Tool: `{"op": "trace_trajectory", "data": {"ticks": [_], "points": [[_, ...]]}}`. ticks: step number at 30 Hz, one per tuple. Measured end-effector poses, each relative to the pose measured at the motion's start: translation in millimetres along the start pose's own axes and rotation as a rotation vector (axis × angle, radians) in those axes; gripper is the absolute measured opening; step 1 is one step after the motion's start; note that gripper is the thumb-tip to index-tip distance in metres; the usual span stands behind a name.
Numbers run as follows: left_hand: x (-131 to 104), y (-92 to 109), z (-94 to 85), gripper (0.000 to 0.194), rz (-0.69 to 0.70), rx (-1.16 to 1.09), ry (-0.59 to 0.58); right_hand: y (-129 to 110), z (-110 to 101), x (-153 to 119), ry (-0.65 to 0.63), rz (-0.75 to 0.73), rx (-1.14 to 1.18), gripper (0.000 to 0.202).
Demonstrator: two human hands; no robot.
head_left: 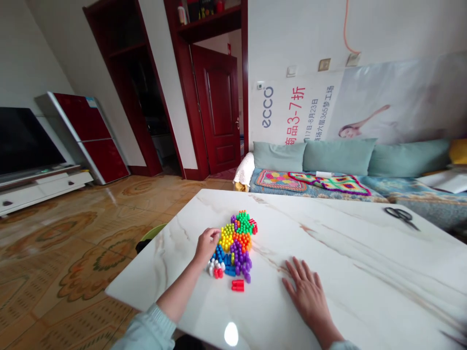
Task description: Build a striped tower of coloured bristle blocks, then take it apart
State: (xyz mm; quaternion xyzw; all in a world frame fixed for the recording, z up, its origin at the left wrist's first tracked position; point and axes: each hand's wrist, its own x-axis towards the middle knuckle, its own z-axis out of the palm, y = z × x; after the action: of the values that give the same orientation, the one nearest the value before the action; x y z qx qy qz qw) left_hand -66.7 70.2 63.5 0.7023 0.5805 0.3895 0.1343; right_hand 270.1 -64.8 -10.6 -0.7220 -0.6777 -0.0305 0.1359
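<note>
While the right hand [306, 291] lies flat on the white surface [365, 291], palm down and fingers spread wide, a pair of red pieces [238, 285] sits to its left, apart from the rest. Up we go to the main cluster of pieces [237, 242], packed close together directly on the surface: white and red at the near end, then blue and purple, yellow beside orange, green towards the far end. And there's the left hand [207, 243], right at the yellow ones, fingers drawn narrow; whether they pinch a piece, I cannot tell. Past the left edge peeks a lime-green thing [155, 232], mostly hidden. Far right, black scissors [402, 217] lie near the edge. Behind, the sofa [379, 183] carries cushions [339, 155]. Farther off, a white cabinet [45, 187] has its drawers pushed in, the red fridge [105, 158] is closed, and a high shelf [215, 22] holds a bottle [182, 14].
</note>
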Motion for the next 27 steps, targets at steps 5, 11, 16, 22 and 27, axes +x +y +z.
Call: {"op": "trace_trajectory", "data": {"ticks": [5,11,16,22,27], "points": [[-35,50,18.1,0.028,0.347,0.049,-0.157,-2,-2,0,0.007,0.002,0.007,0.058],[-9,96,69.5,0.052,0.495,0.291,-0.361,1,4,-1,0.021,-0.004,0.002,0.058],[23,103,102.9,0.064,0.316,0.438,-0.487,4,4,1,0.012,-0.005,0.016,0.059],[-7,87,70.7,0.058,0.296,0.294,-0.265,2,-1,0,-0.001,-0.008,0.047,0.06],[-71,18,3.4,0.049,0.079,0.115,0.246,6,-4,0,0.013,0.032,0.185,0.061]]}}
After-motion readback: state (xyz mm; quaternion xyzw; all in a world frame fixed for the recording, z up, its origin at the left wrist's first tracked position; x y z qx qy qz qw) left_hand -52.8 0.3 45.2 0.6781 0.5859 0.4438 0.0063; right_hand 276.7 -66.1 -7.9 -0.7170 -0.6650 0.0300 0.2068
